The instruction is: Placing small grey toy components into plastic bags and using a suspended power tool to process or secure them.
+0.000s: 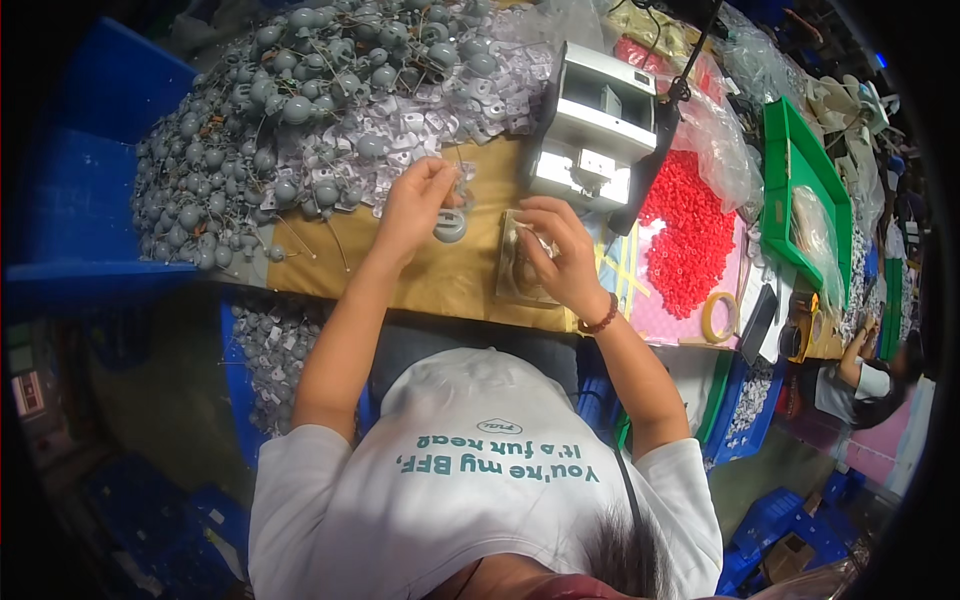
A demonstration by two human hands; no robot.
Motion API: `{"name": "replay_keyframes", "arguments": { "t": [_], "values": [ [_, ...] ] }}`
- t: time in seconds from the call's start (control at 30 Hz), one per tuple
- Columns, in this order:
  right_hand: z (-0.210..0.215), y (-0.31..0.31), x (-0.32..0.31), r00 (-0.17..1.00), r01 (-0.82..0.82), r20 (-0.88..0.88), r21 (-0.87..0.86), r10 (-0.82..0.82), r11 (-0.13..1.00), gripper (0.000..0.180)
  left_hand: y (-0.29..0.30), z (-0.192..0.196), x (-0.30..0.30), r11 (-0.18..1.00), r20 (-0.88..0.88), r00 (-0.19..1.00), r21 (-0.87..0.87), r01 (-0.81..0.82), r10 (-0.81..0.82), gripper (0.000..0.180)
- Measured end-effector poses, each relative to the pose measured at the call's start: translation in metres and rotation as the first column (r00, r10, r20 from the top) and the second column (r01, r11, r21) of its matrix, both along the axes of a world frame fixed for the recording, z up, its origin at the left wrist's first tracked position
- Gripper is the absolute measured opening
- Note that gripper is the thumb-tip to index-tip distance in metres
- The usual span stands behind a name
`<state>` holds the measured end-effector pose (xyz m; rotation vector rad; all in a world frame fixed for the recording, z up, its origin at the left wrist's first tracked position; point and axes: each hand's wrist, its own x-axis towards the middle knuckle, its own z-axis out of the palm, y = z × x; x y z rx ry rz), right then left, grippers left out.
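Note:
My left hand (412, 208) is over the tan work surface (390, 280), its thumb and forefinger pinched on a small pale, see-through piece (462, 186). Just below those fingers is a round grey plastic part (450, 226) with a pale centre; whether it hangs from the hand or rests on the surface I cannot tell. To the right, my right hand (562, 250) reaches over a small clear box (510, 285). Its fingers curl down into the box with the tips close together, and what they hold, if anything, is hidden.
A big heap of grey round parts with wires (300, 105) and whitish flat pieces (400, 135) fills the far left. Beyond the box stands a white-and-grey machine (590, 130). Right of it are red small parts (685, 240), a tape roll (718, 317) and a green tray (775, 205).

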<state>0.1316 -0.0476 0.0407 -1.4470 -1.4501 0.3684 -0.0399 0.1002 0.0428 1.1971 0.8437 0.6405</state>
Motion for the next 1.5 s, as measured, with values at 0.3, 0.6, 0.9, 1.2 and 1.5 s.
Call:
{"name": "replay_keyframes", "arguments": {
  "t": [0.3,0.6,0.9,1.2,1.5],
  "values": [
    [-0.005,0.013,-0.011,0.996,-0.047,-0.081,-0.001,0.046,0.999,0.012,0.018,-0.041,-0.034,0.833,0.111,0.988,-0.553,-0.025,0.104,0.020],
    [-0.007,0.009,-0.016,0.992,-0.039,-0.120,0.007,0.040,0.999,0.011,0.033,0.000,-0.036,0.975,0.009,0.996,-0.206,0.085,-0.084,0.020],
    [0.002,0.009,-0.012,0.990,0.015,-0.140,0.032,-0.010,0.999,0.011,0.014,0.036,0.000,0.989,0.073,0.988,-0.049,0.138,-0.134,0.015],
    [-0.006,-0.001,-0.007,0.998,0.006,-0.064,0.038,-0.003,0.999,0.015,0.013,-0.034,0.001,0.960,-0.426,0.896,0.174,0.218,-0.126,0.024],
    [0.017,-0.013,-0.021,0.826,-0.221,-0.553,-0.141,0.108,0.965,0.024,-0.042,0.018,-0.002,0.845,0.154,0.912,-0.344,0.409,-0.379,0.036]
  ]
}}
